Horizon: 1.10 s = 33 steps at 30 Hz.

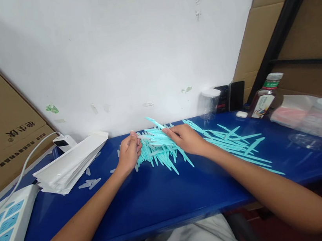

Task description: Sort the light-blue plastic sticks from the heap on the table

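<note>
Holds 1 turquoise eyebrow razor [155, 122] in the right hand [188, 137], with the grip closed on it between thumb and fingers and its free end aimed at 11 o'clock. Cannot tell whether more razors sit inside the same palm. Pinches what looks like a pale translucent cap [143, 137] in the left hand [129, 152], with the grip curled tight, the thumb uppermost and the cap poking out toward 3 o'clock. Has both hands near each other, over a dense heap of turquoise eyebrow razors [170, 158] on the blue bench [125, 212].

Taking that heap as the dial's centre, shows a looser spread of razors [226, 142] at 3 o'clock, with tips pointing various ways. Has a stack of white packets [66, 168] at 9 o'clock, with scattered translucent caps [94, 183] just beside it, toward 8 o'clock. Shows a white power strip [27, 209] with blue sockets at 8 o'clock and a white charger [68, 141] between 9 and 10.

Has a clear jar [207, 107] with a white lid at 2 o'clock, just beside 2 dark phones [237, 95] leaning upright. Includes, between 2 and 3, a small white case [241, 114] and an upright bottle [263, 101] with a green neck band. Shows a blurred bag of pink contents [292, 117] at 3 o'clock.
</note>
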Each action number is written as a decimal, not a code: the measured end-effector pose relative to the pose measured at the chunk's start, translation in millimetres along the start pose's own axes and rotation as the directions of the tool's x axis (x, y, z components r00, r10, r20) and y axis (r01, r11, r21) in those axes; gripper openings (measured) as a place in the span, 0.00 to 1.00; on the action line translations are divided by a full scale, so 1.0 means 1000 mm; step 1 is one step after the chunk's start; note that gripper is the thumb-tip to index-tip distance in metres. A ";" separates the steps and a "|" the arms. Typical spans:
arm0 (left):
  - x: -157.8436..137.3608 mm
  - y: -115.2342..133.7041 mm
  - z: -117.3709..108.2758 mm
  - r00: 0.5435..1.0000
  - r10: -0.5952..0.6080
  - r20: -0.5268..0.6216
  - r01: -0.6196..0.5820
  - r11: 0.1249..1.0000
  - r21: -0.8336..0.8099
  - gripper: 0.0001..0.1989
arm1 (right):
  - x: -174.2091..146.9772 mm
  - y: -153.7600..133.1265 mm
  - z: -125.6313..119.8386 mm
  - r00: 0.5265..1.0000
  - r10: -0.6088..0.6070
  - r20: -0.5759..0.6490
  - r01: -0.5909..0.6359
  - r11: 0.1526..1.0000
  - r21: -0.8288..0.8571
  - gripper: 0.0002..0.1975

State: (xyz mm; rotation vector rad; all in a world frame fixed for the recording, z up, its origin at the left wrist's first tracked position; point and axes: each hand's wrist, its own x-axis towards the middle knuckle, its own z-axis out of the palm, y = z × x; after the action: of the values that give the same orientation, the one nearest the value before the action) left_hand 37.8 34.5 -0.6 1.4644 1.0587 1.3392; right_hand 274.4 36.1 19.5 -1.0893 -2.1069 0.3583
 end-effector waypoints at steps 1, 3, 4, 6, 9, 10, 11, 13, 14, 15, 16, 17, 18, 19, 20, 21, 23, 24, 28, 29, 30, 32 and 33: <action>0.001 0.000 -0.002 1.000 0.024 0.004 -0.024 0.999 0.027 0.29 | 0.000 0.000 0.000 1.000 -0.002 0.004 0.002 1.000 0.006 0.29; 0.001 0.000 -0.005 0.998 0.067 0.016 -0.068 0.995 0.072 0.29 | -0.001 0.000 -0.001 1.000 -0.016 0.010 0.016 1.000 0.018 0.29; 0.000 0.000 -0.006 0.996 0.085 0.021 -0.087 0.992 0.090 0.29 | -0.001 0.000 -0.001 1.000 -0.025 0.015 0.025 0.999 0.024 0.28; -0.001 -0.001 -0.007 0.993 0.114 0.027 -0.117 0.986 0.121 0.28 | -0.001 0.000 -0.001 0.999 -0.042 0.030 0.041 0.999 0.028 0.28; -0.003 -0.001 -0.005 0.990 0.136 0.041 -0.140 0.980 0.142 0.28 | -0.001 -0.002 -0.001 0.998 -0.053 0.042 0.052 0.999 0.015 0.28; -0.004 0.000 -0.004 0.990 0.136 0.047 -0.141 0.980 0.139 0.27 | -0.001 -0.003 0.000 0.998 -0.053 0.040 0.053 0.999 0.010 0.28; -0.004 0.001 -0.003 0.989 0.136 0.052 -0.142 0.981 0.131 0.27 | -0.002 -0.004 0.000 0.998 -0.054 0.039 0.054 0.999 0.006 0.28; -0.006 0.002 0.001 0.988 0.140 0.066 -0.147 0.983 0.111 0.27 | -0.002 -0.005 0.002 0.998 -0.057 0.038 0.056 0.998 0.007 0.27; -0.007 0.002 0.003 0.987 0.141 0.074 -0.147 0.985 0.095 0.27 | -0.002 -0.006 0.002 0.998 -0.059 0.038 0.058 0.998 0.008 0.27; -0.007 0.002 0.004 0.987 0.139 0.081 -0.145 0.987 0.075 0.27 | -0.003 -0.006 0.003 0.998 -0.060 0.037 0.060 0.998 0.008 0.27; -0.008 0.002 0.006 0.987 0.136 0.089 -0.141 0.989 0.054 0.27 | -0.003 -0.007 0.004 0.997 -0.062 0.035 0.062 0.998 0.007 0.27; -0.008 0.001 0.007 0.987 0.131 0.094 -0.135 0.990 0.034 0.27 | -0.003 -0.007 0.004 0.997 -0.064 0.033 0.064 0.998 0.006 0.27; -0.008 -0.001 0.007 0.987 0.126 0.098 -0.128 0.992 0.016 0.28 | -0.004 -0.007 0.005 0.997 -0.065 0.031 0.065 0.998 0.005 0.27; -0.009 -0.002 0.008 0.988 0.122 0.099 -0.123 0.992 0.003 0.28 | -0.004 -0.007 0.005 0.997 -0.067 0.032 0.067 0.998 0.006 0.27; -0.009 -0.003 0.008 0.988 0.119 0.100 -0.120 0.993 -0.003 0.28 | -0.004 -0.006 0.006 0.997 -0.068 0.032 0.067 0.998 0.010 0.27; -0.009 -0.004 0.009 0.988 0.114 0.101 -0.115 0.993 -0.004 0.29 | -0.004 -0.006 0.007 0.997 -0.069 0.032 0.068 0.998 0.015 0.27; -0.009 -0.005 0.009 0.990 0.092 0.107 -0.093 0.996 -0.004 0.29 | -0.003 -0.005 0.008 0.997 -0.073 0.029 0.072 0.997 0.030 0.27; -0.008 -0.004 0.009 0.991 0.075 0.111 -0.074 0.997 -0.008 0.30 | -0.002 -0.004 0.007 0.997 -0.076 0.023 0.075 0.997 0.037 0.27; -0.003 0.003 0.005 0.994 -0.044 0.099 0.049 0.997 -0.052 0.33 | 0.000 -0.001 0.002 0.997 -0.077 0.014 0.077 0.996 0.043 0.27; -0.001 0.006 0.002 0.991 -0.088 0.097 0.095 0.993 -0.073 0.35 | 0.001 0.000 -0.001 0.997 -0.077 0.033 0.075 0.996 0.049 0.27; 0.001 0.008 -0.001 0.985 -0.138 0.106 0.149 0.984 -0.099 0.36 | 0.001 0.001 -0.003 0.995 -0.078 0.065 0.075 0.996 0.058 0.28; 0.004 0.013 -0.008 0.957 -0.236 0.168 0.263 0.952 -0.158 0.38 | 0.001 0.002 -0.007 0.985 -0.089 0.145 0.078 0.994 0.079 0.28; 0.006 0.014 -0.012 0.939 -0.274 0.208 0.312 0.933 -0.181 0.39 | 0.000 0.002 -0.008 0.978 -0.099 0.186 0.084 0.992 0.089 0.28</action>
State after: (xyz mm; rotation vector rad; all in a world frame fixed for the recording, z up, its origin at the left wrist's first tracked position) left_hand 27.0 36.7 15.4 1.1891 0.9436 1.0499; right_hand 281.3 37.3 24.1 -0.9387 -2.2803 0.5158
